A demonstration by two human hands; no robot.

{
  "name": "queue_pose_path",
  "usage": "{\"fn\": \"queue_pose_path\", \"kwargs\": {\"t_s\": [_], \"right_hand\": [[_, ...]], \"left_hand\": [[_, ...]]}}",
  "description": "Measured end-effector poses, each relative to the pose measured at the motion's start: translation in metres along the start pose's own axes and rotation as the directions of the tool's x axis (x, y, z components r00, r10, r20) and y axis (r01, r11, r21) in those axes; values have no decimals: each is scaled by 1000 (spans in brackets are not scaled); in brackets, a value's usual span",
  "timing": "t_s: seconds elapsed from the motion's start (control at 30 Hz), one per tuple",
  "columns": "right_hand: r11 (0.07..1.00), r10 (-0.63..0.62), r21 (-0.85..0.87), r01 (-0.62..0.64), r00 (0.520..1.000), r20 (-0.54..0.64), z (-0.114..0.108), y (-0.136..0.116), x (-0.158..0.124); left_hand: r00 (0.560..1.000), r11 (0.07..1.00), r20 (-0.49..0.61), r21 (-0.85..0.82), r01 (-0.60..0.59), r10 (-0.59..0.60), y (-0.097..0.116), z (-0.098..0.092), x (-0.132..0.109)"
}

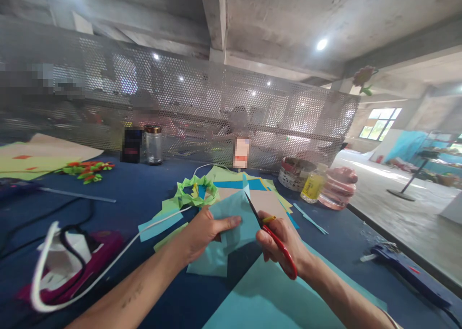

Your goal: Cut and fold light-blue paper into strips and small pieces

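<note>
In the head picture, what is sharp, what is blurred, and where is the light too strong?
Head view: sharpest at the left hand on the light blue paper and the right hand with the red scissors; the white cable at lower left is smeared; the ceiling lamp and the window are blown out; the edges look bent.

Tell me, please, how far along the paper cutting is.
Done: a folded green ring, teal offcuts beside it. In hand: the left hand holds a light-blue piece, the right hand has red scissors at its edge. Left: the coloured sheets behind look uncut.
</note>
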State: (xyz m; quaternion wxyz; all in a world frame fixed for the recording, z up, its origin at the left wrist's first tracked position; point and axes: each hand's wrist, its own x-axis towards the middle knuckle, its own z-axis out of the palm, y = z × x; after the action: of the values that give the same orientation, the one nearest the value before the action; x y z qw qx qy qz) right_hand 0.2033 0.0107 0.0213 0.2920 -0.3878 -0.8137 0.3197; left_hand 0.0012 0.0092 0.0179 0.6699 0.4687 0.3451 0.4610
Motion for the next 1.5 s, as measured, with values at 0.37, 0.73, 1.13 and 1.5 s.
{"fn": "queue_pose_path", "kwargs": {"t_s": [0.37,0.73,1.13,1.5], "right_hand": [[999,-26,24,26,1000,8,0,2,-1],[999,23,39,-22,999,-23,3,-2,-2],[993,77,94,-70,995,-64,12,4,-3],[999,28,21,-28,999,-24,6,0,-3]], "left_hand": [[995,999,95,14,40,-41,-1,-3,0],[995,999,83,28,44,-46,-4,-4,0],[996,999,76,9,54,-54,-4,-4,0],[994,998,89,-9,69,-68,-4,-5,1]]}}
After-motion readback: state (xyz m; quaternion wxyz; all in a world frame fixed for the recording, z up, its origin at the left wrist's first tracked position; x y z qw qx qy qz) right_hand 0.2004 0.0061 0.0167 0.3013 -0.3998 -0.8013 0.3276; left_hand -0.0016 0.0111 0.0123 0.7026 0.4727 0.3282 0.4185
